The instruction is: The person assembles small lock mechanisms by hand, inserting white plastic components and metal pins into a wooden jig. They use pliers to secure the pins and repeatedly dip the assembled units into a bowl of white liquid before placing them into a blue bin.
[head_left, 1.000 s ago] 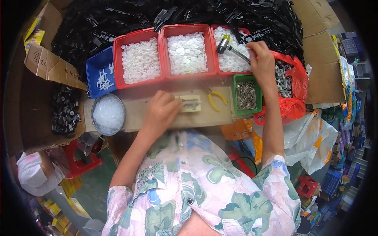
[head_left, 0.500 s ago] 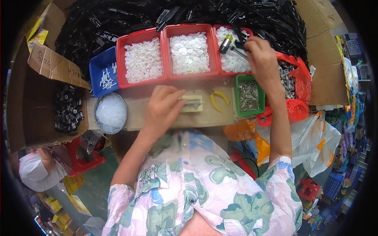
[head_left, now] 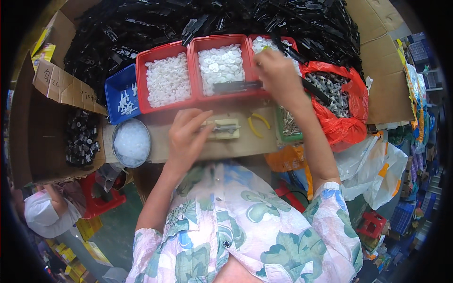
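My right hand is above the right red bin, its fingers closed round the end of a long narrow black plastic part. The part lies level across the front of the middle bin. Beside and partly behind this hand rests a hammer, its black handle crossing the red bag's edge and its head mostly hidden. On the bench, my left hand is at the left end of a small cream block that carries a grey metallic-looking piece. Its thumb and forefinger are apart, with nothing visible between them.
Red bins hold white plastic pieces. Left are a blue bin and a round bowl. Yellow-handled pliers, a green tray and a red bag are right. A heap of black parts lies behind.
My right hand has moved left, and the long black part now shows in it. The hammer's handle has come into sight behind the hand. My left hand has shifted slightly left.
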Motion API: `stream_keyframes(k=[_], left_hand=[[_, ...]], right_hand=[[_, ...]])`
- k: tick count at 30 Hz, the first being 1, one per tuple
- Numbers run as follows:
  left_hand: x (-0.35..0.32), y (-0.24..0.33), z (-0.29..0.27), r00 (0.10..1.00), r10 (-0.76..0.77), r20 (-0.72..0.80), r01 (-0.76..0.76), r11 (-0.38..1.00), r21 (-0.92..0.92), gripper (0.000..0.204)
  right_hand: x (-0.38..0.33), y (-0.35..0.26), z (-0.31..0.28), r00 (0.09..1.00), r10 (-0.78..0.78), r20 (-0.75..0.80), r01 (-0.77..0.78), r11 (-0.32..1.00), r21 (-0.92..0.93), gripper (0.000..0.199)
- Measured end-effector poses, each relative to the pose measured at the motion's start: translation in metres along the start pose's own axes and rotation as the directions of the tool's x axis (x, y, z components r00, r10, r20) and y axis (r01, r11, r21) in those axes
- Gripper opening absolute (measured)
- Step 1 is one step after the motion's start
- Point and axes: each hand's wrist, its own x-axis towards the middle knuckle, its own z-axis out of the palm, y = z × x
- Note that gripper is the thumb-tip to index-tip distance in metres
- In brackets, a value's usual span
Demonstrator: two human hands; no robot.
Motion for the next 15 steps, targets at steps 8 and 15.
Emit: stream_keyframes(k=[8, 15], left_hand=[[-0.001, -0.002, 0.003, 1.000, -0.024, 0.011, 0.025, 0.998, -0.055, 0.030], [0.003, 0.001, 0.007, 0.999, -0.031, 0.042, 0.033, 0.998, -0.046, 0.030]], right_hand=[[-0.027, 0.113, -0.020, 0.939, 0.337, 0.068, -0.293, 0.888, -0.355, 0.027], [-0.020, 0.085, -0.051, 0.960, 0.239, -0.148, -0.273, 0.916, -0.294, 0.023]])
